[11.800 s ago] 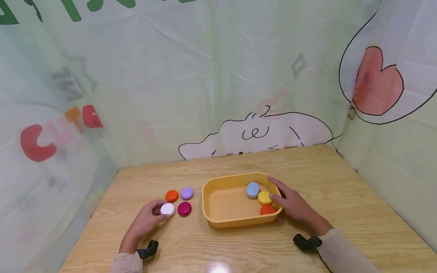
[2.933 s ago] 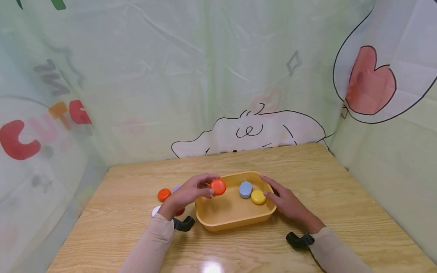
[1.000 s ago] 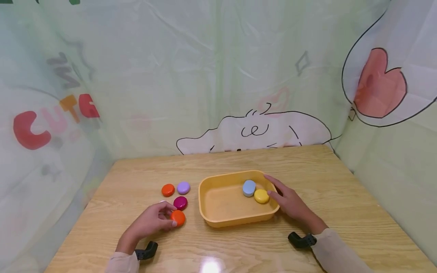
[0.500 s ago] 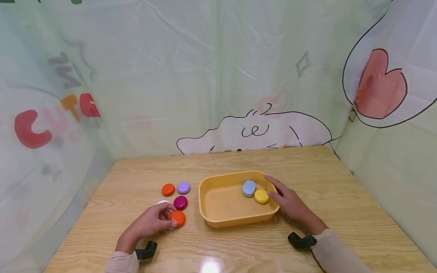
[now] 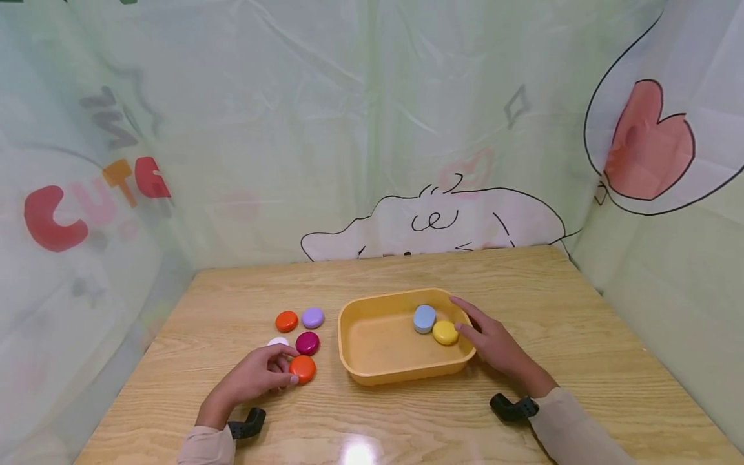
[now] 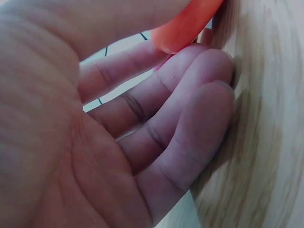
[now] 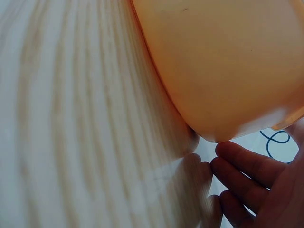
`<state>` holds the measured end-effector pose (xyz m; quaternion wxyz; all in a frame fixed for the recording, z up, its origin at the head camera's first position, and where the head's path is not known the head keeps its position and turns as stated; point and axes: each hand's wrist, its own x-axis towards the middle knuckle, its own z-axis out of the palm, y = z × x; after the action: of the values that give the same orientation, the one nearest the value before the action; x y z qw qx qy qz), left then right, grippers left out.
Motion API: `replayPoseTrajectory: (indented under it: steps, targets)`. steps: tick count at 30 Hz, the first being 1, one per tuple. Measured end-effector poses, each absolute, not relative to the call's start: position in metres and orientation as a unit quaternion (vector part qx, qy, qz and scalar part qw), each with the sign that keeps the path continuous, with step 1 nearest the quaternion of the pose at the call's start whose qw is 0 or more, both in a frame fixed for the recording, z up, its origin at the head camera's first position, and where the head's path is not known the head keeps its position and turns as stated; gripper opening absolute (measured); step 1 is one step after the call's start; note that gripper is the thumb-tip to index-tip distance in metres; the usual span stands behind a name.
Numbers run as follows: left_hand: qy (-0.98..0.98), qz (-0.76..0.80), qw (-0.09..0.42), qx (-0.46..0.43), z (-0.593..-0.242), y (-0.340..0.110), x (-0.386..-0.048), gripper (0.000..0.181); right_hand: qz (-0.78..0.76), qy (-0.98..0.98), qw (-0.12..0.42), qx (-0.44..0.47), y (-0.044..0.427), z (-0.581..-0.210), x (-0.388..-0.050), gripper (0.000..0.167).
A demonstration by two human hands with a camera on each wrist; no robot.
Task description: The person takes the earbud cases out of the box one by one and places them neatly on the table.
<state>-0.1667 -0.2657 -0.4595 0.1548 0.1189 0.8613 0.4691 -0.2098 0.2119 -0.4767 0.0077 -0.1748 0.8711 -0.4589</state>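
Note:
In the head view my left hand pinches a glossy orange-red disc between thumb and fingers, low at the table. The left wrist view shows the same disc at the thumb and index finger, with the other fingers curled near the wood. My right hand grips the right end of an orange-yellow tray, thumb over the rim. In the right wrist view, fingers lie along its outer wall. Inside the tray are a light blue piece and a yellow disc.
Beside my left hand lie a second orange-red disc, a lilac disc, a magenta disc and a partly hidden white disc. The wooden table ends at a printed curtain.
The orange-red disc has gone from the tray, carried left by my left hand to the table near the other discs. Over the last second almost nothing moves; my right hand stays on the tray.

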Motion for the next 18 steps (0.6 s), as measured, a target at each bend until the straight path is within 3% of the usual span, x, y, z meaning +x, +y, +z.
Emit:
replayPoseTrajectory:
  steps: [18]
  targets:
    - [0.846,0.505,0.151,0.078,-0.4671,-0.2694,-0.1688,0.039,-0.459,0.87,0.007,-0.179,0.2126,-0.4782,-0.2109,0.056]
